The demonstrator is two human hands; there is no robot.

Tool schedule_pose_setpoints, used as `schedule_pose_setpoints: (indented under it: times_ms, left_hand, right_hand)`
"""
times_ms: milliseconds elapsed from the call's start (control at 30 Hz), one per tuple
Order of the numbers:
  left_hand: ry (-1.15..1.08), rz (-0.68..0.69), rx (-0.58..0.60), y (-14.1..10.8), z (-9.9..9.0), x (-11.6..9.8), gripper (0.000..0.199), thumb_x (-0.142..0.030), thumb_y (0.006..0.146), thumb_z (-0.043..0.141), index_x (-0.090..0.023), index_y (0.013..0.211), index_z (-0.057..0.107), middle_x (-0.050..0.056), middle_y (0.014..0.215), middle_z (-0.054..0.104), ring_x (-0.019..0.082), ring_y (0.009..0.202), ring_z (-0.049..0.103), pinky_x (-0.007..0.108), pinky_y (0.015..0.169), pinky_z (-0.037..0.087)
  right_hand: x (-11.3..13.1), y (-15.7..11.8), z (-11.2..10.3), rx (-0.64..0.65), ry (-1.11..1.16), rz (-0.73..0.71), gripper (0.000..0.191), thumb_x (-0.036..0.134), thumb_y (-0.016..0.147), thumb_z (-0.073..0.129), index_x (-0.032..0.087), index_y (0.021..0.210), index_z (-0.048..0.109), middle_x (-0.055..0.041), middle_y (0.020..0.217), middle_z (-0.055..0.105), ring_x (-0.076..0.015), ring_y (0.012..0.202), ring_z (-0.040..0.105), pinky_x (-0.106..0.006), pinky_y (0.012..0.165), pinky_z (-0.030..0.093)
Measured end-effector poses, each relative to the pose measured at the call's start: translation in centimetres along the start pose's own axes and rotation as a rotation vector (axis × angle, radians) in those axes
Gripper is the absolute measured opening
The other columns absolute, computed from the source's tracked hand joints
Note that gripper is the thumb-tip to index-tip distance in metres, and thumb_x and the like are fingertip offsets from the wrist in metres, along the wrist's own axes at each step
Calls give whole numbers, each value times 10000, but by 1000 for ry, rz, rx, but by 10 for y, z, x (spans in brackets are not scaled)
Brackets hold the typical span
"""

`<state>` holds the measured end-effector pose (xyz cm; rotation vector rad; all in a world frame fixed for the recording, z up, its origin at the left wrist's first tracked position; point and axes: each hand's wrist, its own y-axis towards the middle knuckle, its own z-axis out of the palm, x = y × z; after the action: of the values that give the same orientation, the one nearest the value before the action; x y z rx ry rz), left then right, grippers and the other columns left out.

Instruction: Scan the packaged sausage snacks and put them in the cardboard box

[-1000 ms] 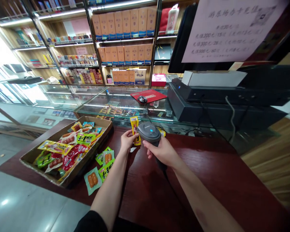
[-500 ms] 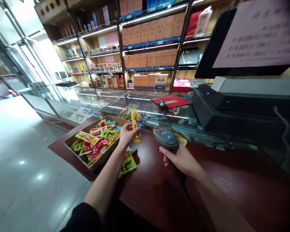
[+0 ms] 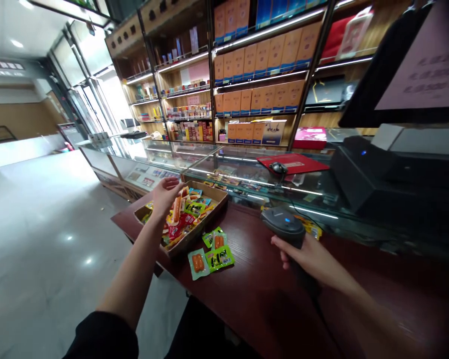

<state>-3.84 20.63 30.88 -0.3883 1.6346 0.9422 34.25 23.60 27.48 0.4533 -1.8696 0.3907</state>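
Left hand (image 3: 166,196) shifted over the carton (image 3: 214,192), pinch unclear; my right hand (image 3: 313,258) clasped the barcode scanner (image 3: 284,222); four packets (image 3: 220,258) lay outside, more within.

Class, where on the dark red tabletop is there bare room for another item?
On the tabletop, a bare patch lies between the loose packets and the scanner in the right hand, stretching toward the person. Crowded: the box of snack packets, with the left hand over it, and the strip behind the scanner, where yellow packaging lies.
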Motion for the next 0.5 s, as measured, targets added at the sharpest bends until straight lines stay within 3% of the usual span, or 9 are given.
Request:
schedule_pose_setpoints:
  times_ms: [100,267,367,500]
  left_hand:
    - [-36,-37,95,-22,37,10,471,-379,555,841,-135,919,667,94,863,700,183,742,664,321,676,564]
    - [41,3,352,-67,121,32,308,-315,645,789,-163,892,688,89,867,708,184,751,661,308,722,534]
    - [132,76,534,-91,172,40,249,-296,687,752,-176,896,690,86,881,706,194,769,659,310,730,517]
    - [240,198,644,-115,230,45,209,-244,704,722,-179,900,694,89,898,692,205,806,641,321,772,495]
  right_hand:
    - [3,-2,-13,-6,15,2,424,572,761,666,169,804,542,19,549,569,-132,449,567,-254,454,474]
    - [6,-10,-51,-124,98,14,415,545,754,701,163,823,554,16,569,562,-126,458,563,-244,442,469]
    - [7,-16,-69,-192,138,16,415,536,753,711,158,838,563,13,580,568,-118,465,561,-228,438,464]
    - [11,-24,-80,-217,151,12,414,527,748,717,154,841,563,5,592,584,-121,474,570,-229,448,478]
